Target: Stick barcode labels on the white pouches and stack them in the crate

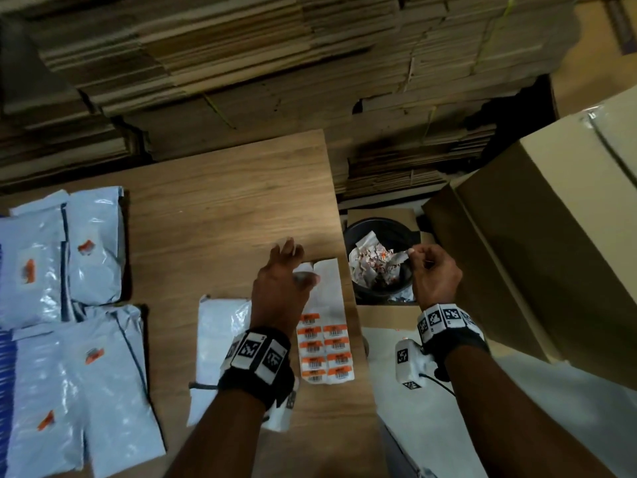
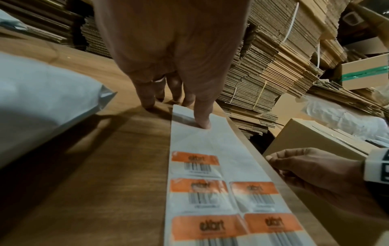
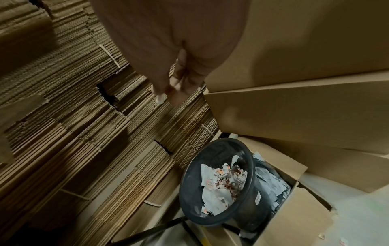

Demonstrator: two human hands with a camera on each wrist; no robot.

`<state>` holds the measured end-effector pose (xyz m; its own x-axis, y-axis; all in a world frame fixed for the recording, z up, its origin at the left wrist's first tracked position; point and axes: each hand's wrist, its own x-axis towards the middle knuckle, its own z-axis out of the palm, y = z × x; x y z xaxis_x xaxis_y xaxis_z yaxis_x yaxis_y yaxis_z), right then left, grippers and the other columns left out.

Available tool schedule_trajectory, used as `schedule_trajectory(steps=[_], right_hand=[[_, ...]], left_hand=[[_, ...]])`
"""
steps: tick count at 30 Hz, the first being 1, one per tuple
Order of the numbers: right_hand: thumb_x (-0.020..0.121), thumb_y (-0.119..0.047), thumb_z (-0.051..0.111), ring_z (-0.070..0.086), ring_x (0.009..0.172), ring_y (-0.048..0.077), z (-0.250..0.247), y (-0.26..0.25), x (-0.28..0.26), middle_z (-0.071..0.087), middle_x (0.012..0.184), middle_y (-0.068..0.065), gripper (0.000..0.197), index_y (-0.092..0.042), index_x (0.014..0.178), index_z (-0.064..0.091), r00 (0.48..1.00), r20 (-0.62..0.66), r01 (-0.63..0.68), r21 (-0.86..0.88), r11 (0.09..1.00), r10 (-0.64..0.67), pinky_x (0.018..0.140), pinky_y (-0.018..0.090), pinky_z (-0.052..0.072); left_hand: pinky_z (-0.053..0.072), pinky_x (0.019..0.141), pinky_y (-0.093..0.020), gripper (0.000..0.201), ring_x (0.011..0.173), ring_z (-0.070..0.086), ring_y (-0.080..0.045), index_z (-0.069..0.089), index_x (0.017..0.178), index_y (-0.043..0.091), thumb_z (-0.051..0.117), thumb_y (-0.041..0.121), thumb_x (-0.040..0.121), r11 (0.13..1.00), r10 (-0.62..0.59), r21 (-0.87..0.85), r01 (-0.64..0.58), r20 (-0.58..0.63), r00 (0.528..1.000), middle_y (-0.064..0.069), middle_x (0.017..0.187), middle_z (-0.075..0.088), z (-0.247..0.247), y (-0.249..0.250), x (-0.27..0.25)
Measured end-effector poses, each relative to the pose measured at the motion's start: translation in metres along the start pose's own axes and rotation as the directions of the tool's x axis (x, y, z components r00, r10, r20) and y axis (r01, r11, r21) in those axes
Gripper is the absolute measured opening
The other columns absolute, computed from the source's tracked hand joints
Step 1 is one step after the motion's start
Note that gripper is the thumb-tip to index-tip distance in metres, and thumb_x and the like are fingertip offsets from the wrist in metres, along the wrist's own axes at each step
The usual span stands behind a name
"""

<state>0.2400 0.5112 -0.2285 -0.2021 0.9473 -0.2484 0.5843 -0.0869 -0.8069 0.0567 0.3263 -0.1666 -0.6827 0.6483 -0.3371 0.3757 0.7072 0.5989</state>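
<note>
Our left hand [image 1: 281, 277] presses flat fingers on the label sheet [image 1: 325, 326] on the bench [image 1: 224, 188]; our right hand [image 1: 436, 274] pinches a paper scrap [image 1: 401, 257] over the bin [image 1: 375, 229].

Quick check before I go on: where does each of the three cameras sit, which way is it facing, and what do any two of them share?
Head: on the person's head, looking down at the table; both forearms, left hand and right hand show.
Left wrist: looks along the left fingers, which press the label sheet; the right hand shows too.
Right wrist: looks past the right hand's fingers down into the black bin.
Shared: head and left wrist show the label sheet; head and right wrist the bin.
</note>
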Motion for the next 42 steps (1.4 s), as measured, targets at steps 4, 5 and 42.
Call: schedule_trajectory(steps=[4,5,42], right_hand=[[0.098,-0.019,0.064,0.062,0.084,0.018,0.001,0.001,0.005,0.069,0.09,0.003,0.012,-0.011,0.096,0.072,0.999,-0.03,-0.04,-0.111,0.993,0.037,0.078,0.023,0.046],[0.098,-0.019,0.063,0.062,0.084,0.018,0.002,0.001,0.006,0.068,0.089,0.002,0.012,-0.012,0.096,0.073,0.998,-0.036,-0.056,-0.127,0.99,0.052,0.079,0.023,0.046],[0.095,-0.013,0.067,0.061,0.081,0.0,0.027,-0.06,-0.162,0.062,0.1,-0.007,0.018,-0.017,0.112,0.072,0.889,0.365,0.321,-0.063,0.945,-0.277,0.071,0.013,0.052]], left_hand=[[0.048,0.106,-0.052,0.053,0.136,0.051,-0.03,0.064,0.134,0.014,0.08,0.026,0.085,1.0,0.004,0.025,-0.004,-0.007,1.0,-0.004,0.152,0.05,0.001,0.002,0.0],[0.048,0.106,-0.051,0.054,0.136,0.051,-0.029,0.063,0.135,0.014,0.079,0.027,0.085,1.0,-0.007,0.015,0.007,-0.009,1.0,-0.003,0.152,0.05,0.001,0.001,0.0],[0.025,0.123,-0.04,0.059,0.153,0.02,-0.019,0.053,0.146,0.018,0.074,0.026,0.091,0.999,-0.035,-0.01,0.036,0.046,0.998,0.004,0.162,0.034,-0.007,0.004,-0.003]])
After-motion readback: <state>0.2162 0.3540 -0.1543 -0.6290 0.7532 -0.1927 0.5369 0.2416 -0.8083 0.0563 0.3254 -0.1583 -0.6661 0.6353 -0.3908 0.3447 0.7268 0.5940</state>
